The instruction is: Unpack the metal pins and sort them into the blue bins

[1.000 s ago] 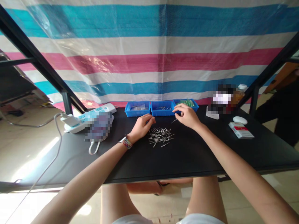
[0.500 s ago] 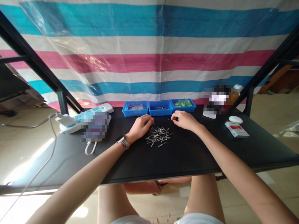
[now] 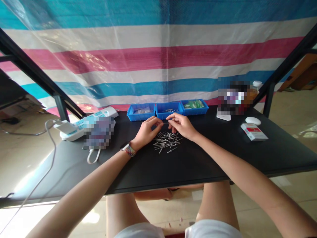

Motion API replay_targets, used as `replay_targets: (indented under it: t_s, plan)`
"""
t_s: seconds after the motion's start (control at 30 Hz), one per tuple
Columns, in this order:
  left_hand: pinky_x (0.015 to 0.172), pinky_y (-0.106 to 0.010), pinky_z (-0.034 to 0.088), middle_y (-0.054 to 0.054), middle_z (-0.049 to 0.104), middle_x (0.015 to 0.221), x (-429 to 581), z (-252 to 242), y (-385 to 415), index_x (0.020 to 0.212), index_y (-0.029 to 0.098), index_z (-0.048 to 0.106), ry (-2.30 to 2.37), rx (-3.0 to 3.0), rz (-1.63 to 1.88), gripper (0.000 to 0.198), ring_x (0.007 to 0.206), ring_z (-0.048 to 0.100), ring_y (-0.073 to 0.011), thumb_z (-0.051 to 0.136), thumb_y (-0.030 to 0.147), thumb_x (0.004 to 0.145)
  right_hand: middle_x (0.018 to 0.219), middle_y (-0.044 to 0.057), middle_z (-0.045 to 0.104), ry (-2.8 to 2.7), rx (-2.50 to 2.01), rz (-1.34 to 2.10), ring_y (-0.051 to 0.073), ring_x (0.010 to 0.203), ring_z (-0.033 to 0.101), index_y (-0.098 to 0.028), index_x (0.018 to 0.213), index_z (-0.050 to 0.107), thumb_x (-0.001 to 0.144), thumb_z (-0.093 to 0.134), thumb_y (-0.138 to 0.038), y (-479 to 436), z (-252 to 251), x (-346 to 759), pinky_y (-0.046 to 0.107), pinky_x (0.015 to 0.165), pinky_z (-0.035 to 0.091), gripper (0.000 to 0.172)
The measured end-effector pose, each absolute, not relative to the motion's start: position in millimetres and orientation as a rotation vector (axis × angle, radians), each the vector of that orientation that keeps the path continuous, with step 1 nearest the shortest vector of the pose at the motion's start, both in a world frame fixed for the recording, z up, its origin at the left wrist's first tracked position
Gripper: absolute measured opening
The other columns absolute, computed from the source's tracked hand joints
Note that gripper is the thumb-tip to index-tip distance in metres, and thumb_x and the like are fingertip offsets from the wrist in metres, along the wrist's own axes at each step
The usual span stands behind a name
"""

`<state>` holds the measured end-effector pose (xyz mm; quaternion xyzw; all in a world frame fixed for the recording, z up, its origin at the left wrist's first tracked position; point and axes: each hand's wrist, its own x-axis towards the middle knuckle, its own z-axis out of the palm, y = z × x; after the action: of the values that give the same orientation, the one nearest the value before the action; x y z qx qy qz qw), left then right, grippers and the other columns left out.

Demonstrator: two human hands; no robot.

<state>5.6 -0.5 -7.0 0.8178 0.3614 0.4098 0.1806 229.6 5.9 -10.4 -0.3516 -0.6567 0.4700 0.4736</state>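
**Right hand (image 3: 182,126) pinched a thin metal pin (image 3: 165,123), its far end at the left hand (image 3: 146,131)**

Thumb and fingers of the right hand formed a narrow hold on the pin. The left thumb and fingertips were also drawn close at its other end, though whether they gripped it could not be made out. On so slim a shaft, a loose pinch or slight twist could have let it roll free. It might then have dropped into the pile of similar pins (image 3: 166,142), near the hands at six o'clock, and been hard to pick out. A careless sweep of the right hand's lower fingers, close to that pile, might have scattered pins across the black table (image 3: 198,165).

With the grip as dial centre and twelve pointing away from the wearer, the held pin lay between the hands along the nine-to-three line. The middle blue tray (image 3: 168,116), with metal pieces inside, stood just beyond at twelve; the left blue tray (image 3: 140,118) sat near ten, the right blue tray (image 3: 196,111) near two.
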Motion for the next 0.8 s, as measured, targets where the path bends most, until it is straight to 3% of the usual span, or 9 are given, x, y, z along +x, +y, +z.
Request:
replay_targets:
  t_s: [0.27,0.6,0.8]
  plan:
    - [0.081,-0.032,0.051,-0.005,0.071,0.089,5.3,-6.2,0.1,0.090,0.020,0.067,1.046,2.329,1.133,0.035,0.083,0.066,-0.0193,0.053,0.046,0.110,0.075,-0.001,0.068,-1.541,-0.855,1.127,0.016,0.063,0.070,-0.021,0.088,0.066,0.079,0.086,-0.042,0.6,-11.7,234.9,0.027,0.056,0.057,0.030]
    - [0.084,-0.033,0.055,-0.004,0.072,0.093,5.9,-4.9,-1.9,0.103,0.021,0.068,1.039,2.305,1.182,0.023,0.087,0.068,-0.0202,0.062,0.043,0.103,0.082,0.002,0.072,-1.572,-0.908,1.102,0.015,0.058,0.065,-0.022,0.090,0.066,0.084,0.079,-0.063,4.2,-19.2,234.3,0.027,0.053,0.054,0.044]
    - [0.081,-0.032,0.053,-0.004,0.071,0.089,5.4,-5.6,-0.7,0.095,0.021,0.067,1.075,2.314,1.186,0.028,0.083,0.066,-0.0192,0.058,0.045,0.106,0.084,0.001,0.070,-1.525,-0.894,1.149,0.014,0.058,0.066,-0.022,0.092,0.067,0.083,0.081,-0.048,1.7,-18.2,231.2,0.027,0.053,0.054,0.031]
